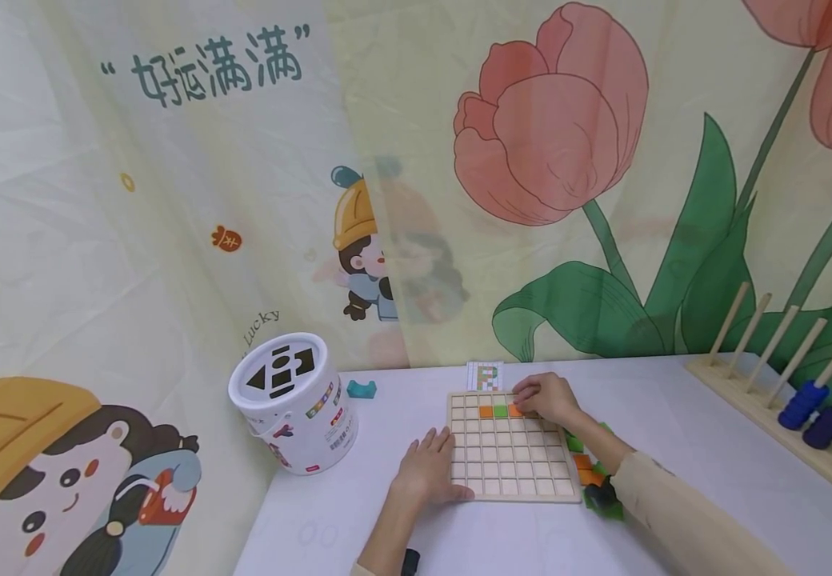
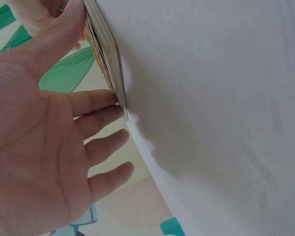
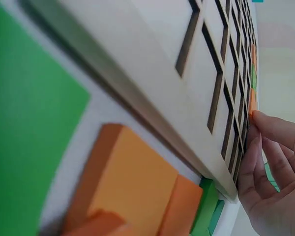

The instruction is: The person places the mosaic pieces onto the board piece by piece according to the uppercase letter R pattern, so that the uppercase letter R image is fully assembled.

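Observation:
A wooden grid board [image 1: 510, 468] lies on the white table. Near its far edge, an orange tile [image 1: 486, 412] and a green tile [image 1: 500, 411] sit side by side in one row. My right hand [image 1: 549, 398] reaches over the far right part of the board, thumb and fingertips at a second orange tile [image 3: 252, 100] beside the green one; its far side is hidden by the fingers. My left hand [image 1: 426, 472] steadies the board's left side, its fingers spread and fairly straight. In the left wrist view, fingertips touch the board's edge [image 2: 108, 54].
Loose orange and green tiles [image 1: 584, 462] lie along the board's right side, partly under the right forearm. A patterned card [image 1: 485, 376] is behind the board. A white bucket [image 1: 294, 408] and a teal piece [image 1: 362, 390] stand left; a pegged wooden rack [image 1: 754, 392] with blue beads stands right.

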### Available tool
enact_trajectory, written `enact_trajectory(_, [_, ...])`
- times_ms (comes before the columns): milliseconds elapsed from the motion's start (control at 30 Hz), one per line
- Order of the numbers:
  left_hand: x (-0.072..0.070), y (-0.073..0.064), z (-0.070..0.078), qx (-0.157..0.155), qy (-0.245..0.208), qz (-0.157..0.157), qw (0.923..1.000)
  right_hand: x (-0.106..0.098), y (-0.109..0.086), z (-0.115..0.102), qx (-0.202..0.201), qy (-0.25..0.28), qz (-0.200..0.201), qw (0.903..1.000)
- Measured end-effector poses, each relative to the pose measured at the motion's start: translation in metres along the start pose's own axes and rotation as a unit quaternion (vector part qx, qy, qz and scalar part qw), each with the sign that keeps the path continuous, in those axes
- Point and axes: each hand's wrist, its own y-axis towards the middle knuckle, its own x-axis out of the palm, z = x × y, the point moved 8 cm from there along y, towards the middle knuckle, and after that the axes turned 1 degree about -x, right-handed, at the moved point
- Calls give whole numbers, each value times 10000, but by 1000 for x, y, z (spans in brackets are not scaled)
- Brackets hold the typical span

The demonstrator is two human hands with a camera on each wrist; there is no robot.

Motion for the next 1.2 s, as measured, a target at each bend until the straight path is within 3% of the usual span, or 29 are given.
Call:
enact_trajectory(333, [0,1,-1,-16,-33,19,10000,-5,-4,-4,33,-32,80,10000])
enact_trajectory(867, [-2,1,0,13,-110,53,9999,-50,-24,-11,48,-207,299,9993])
enact_trajectory(1200, [-4,-2,2,36,-116,72,9999,-66,-35,9,378,-732,273,9962])
